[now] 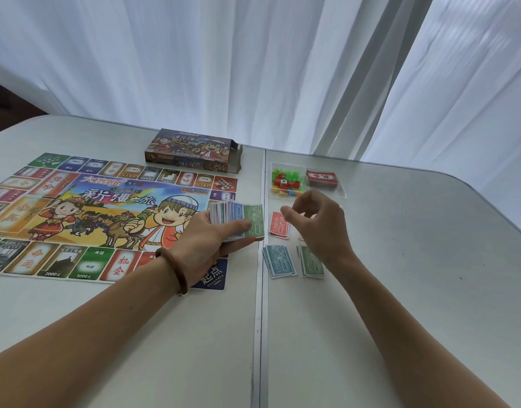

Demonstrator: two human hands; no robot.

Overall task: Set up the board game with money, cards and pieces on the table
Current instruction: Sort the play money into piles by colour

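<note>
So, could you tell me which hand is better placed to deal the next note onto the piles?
Right. The right hand is empty and hovers above the green 500 pile. The left hand grips the money stack, so it is occupied.

Box [191, 150] behind board [106, 213] — notes [294, 254] right.

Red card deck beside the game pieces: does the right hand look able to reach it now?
Probably yes. The right hand holds nothing and hovers just short of the red card deck. Nothing stands between them, though the deck seems to sit in clear wrapping.
</note>
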